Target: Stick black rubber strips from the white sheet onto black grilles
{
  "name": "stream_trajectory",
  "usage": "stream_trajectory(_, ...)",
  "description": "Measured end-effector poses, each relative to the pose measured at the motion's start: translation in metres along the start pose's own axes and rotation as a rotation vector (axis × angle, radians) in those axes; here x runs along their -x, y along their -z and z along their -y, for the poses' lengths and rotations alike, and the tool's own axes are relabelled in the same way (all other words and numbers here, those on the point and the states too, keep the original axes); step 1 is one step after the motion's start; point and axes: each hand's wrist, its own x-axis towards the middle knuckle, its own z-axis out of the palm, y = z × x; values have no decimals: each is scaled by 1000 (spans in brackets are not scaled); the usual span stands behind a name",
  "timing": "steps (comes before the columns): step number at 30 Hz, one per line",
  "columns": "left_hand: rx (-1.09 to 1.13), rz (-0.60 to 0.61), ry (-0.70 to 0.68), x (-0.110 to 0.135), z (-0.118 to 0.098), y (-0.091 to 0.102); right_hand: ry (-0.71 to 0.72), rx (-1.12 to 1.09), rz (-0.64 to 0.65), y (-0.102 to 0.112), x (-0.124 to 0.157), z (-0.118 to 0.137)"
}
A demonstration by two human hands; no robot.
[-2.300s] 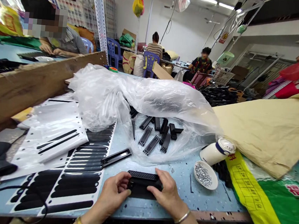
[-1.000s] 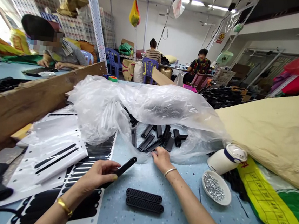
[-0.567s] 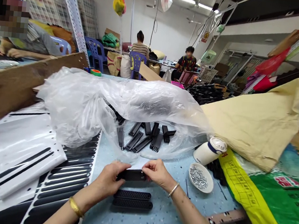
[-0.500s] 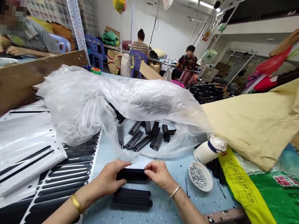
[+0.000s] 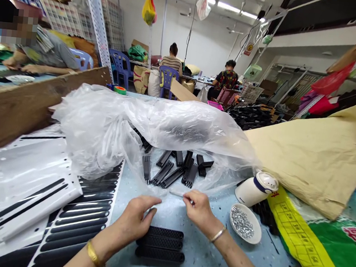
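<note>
My left hand point(image 5: 138, 214) is open above the blue table, thumb and index finger apart with nothing between them. Just below its thumb, three black textured plastic strips point(image 5: 161, 243) lie side by side, rounded at one end. My right hand point(image 5: 201, 213) has its fingers curled together in a pinch near the lower edge of a clear plastic bag point(image 5: 197, 129). Whatever is between those fingertips, if anything, is too small to make out. Beyond both hands, several loose black plastic pieces point(image 5: 164, 172) with pronged ends lie at the bag's mouth.
At right are a white bowl point(image 5: 255, 237) of small metal parts, a white lidded bottle point(image 5: 252, 191) and a yellow-green sack point(image 5: 307, 234). White sheets point(image 5: 36, 170) and glossy black strips point(image 5: 78, 220) cover the left side, beside a wooden board point(image 5: 43, 91). Other people sit farther back.
The black strip between my hands now lies beside the other two. My left hand has let go of it, and my right hand has moved away to the right. The view has shifted slightly.
</note>
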Motion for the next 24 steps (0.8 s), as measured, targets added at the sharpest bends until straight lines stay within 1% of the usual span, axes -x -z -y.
stream_trajectory(3,-44,25,67,-46,10,1,84,129,21,-4,-50,1)
stream_trajectory(6,-93,88,184,-83,26,-7,153,221,95,-14,-88,0)
stream_trajectory(9,-74,142,288,-100,43,-14,187,270,143,-19,-108,-4)
stream_trajectory(11,-13,142,346,-105,51,-13,189,279,134,-15,-113,-7)
stream_trajectory(14,152,103,429,-107,60,-1,159,250,57,1,-113,-7)
stream_trajectory(17,401,36,473,-102,60,19,100,159,-45,22,-100,-3)
stream_trajectory(19,580,-6,465,-93,55,32,71,64,-74,34,-84,1)
stream_trajectory(21,737,-25,445,-79,47,44,44,-44,-64,42,-62,3)
stream_trajectory(24,897,-16,438,-54,34,55,-27,-201,-12,45,-25,2)
